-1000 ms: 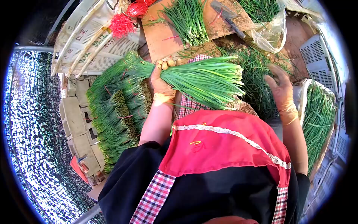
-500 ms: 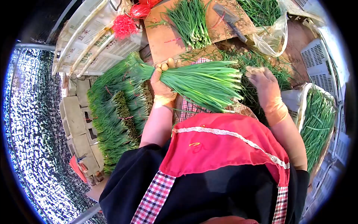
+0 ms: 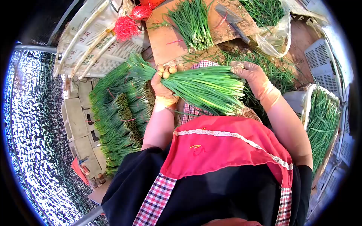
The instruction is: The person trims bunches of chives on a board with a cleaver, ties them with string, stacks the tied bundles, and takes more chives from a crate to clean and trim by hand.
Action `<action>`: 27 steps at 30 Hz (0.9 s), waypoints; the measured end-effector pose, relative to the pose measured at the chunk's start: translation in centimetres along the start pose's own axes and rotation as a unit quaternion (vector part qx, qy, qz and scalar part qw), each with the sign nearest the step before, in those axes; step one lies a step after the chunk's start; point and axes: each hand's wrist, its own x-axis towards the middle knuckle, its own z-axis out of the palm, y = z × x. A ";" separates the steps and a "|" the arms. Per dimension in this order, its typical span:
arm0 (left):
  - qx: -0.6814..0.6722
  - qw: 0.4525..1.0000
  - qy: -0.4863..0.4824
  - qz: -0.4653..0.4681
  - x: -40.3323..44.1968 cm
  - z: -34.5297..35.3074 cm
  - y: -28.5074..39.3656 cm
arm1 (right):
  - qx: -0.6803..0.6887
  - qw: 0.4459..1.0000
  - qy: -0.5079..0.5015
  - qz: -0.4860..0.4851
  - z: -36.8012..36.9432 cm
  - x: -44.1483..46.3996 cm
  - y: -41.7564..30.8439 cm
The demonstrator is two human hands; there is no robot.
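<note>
My left hand point(image 3: 164, 83), in a thin glove, is closed round a big bunch of garlic chives point(image 3: 211, 86) near its leafy end. The bunch lies across in front of me, its pale stem ends fanned out to the right. At the upper corner of those ends my right hand point(image 3: 254, 77), also gloved, pinches some stems between its fingertips. Left of the held bunch, tied bundles of chives point(image 3: 117, 113) lie in packed rows. Another bunch of chives point(image 3: 192, 24) rests on a board point(image 3: 162, 41) ahead, beside a knife point(image 3: 233, 20).
White plastic crates point(image 3: 90, 41) stand at the far left, with red ties point(image 3: 126, 27) hanging over them. Loose chives point(image 3: 269, 71) cover the ground beyond my right hand. On the right, a lined crate holds more chives point(image 3: 322, 120). A plastic bag point(image 3: 277, 41) lies by the board.
My right hand has moved left onto the stem ends of the bunch, where before it was apart from them. My left hand keeps its hold in nearly the same place.
</note>
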 end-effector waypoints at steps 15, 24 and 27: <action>0.010 1.000 -0.021 -0.002 0.2 0.5 0.0 | 0.025 0.999 0.002 0.022 2.2 -0.8 0.8; 0.014 0.999 -0.034 0.003 0.4 0.5 0.4 | -0.068 0.978 0.187 -0.063 -8.8 -3.5 0.7; 0.014 0.999 -0.047 -0.003 0.4 0.2 0.6 | -0.511 0.827 0.231 0.047 -16.8 -6.6 1.3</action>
